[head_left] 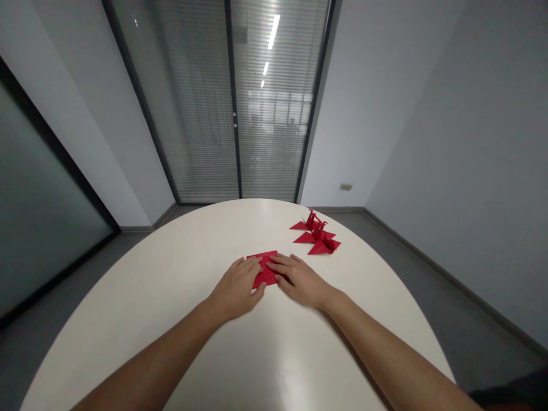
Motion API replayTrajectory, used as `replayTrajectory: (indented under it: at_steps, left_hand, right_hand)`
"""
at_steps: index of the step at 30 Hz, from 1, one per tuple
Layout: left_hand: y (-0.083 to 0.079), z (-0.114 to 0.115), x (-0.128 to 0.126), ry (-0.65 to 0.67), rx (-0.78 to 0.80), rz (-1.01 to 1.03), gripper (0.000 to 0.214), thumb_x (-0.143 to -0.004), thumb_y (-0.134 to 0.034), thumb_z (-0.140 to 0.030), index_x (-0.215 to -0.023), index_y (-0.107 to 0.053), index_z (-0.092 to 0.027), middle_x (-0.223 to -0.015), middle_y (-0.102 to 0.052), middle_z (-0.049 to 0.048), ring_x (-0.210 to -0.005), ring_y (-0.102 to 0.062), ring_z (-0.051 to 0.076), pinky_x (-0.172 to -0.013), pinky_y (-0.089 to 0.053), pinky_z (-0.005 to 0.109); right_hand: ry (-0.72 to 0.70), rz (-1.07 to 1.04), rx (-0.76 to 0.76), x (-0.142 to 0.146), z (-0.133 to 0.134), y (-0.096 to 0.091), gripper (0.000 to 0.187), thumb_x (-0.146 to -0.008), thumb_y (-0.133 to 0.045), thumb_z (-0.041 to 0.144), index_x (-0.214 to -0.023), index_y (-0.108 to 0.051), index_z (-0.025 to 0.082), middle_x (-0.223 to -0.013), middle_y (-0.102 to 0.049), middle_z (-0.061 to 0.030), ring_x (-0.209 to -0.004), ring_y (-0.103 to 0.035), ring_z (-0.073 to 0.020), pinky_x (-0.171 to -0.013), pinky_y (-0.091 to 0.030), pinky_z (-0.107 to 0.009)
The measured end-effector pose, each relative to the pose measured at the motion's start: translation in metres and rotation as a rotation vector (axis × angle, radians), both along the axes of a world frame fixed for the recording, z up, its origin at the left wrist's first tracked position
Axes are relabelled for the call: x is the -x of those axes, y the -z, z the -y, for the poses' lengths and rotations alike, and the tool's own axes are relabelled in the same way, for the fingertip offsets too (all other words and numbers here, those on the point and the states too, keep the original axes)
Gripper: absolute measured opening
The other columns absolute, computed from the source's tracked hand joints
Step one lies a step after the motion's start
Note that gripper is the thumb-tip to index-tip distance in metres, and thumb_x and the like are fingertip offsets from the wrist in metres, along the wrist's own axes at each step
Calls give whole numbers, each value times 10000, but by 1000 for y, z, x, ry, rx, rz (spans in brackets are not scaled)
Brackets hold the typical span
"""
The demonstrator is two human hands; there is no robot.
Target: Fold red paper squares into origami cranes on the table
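Observation:
A red sheet of paper [268, 274] lies flat on the white round table, partly covered by both hands. My left hand [240, 285] rests over its left side, fingers stretched out and thumb apart near the lower edge. From the right, my right hand [299, 278] reaches onto the sheet with its fingers extended and touching the paper. Whether the sheet has folds under the fingers is too small to make out.
Several folded red paper cranes [319, 235] stand in a cluster at the table's back right, near its edge. The white round table [205, 240] has a curved far rim. Beyond it are a glass partition with blinds [269, 142] and grey walls.

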State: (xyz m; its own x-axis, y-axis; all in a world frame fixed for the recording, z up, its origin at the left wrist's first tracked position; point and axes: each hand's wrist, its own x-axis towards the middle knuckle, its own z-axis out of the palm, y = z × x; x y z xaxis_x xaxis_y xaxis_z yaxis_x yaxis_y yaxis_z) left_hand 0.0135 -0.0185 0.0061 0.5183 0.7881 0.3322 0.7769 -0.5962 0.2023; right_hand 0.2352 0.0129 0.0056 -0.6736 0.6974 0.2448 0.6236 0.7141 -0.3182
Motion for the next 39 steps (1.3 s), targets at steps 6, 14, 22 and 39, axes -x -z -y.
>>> replayTrajectory:
  at_steps: [6, 14, 22, 39]
  left_hand:
    - [0, 0, 0, 3, -51, 21, 367, -910, -587, -306, -1257, -627, -194, -1338, -631, 122, -1232, -568, 286, -1100, -418, 494]
    - [-3, 2, 0, -30, -57, 24, 329, -958, -533, -338, -1226, -653, -190, -1275, -663, 123, -1185, -584, 284, -1064, -432, 497]
    - [-3, 2, 0, -44, -68, 48, 351, -944, -559, -393, -1202, -657, -176, -1239, -686, 128, -1143, -605, 288, -1044, -437, 489]
    - [2, -6, 4, -144, -63, 68, 174, -948, -522, -188, -963, -695, -191, -927, -742, 68, -882, -662, 244, -848, -499, 407]
  right_hand:
    - [71, -18, -74, -4, -7, 2, 420, -943, -501, 152, -1338, -636, 198, -1432, -582, -119, -1356, -487, -311, -1124, -377, -545]
    - [-59, -86, -56, 3, 1, -17, 323, -895, -682, 355, -1187, -723, 222, -1199, -721, -91, -1093, -623, -261, -981, -472, -428]
    - [-64, -110, -56, 1, -1, -17, 222, -987, -564, 299, -1105, -738, 229, -1094, -757, -69, -1040, -653, -229, -939, -474, -382]
    - [63, -125, -20, -3, 1, -12, 262, -941, -557, 227, -1183, -650, 188, -1053, -734, -85, -938, -663, -219, -854, -489, -343]
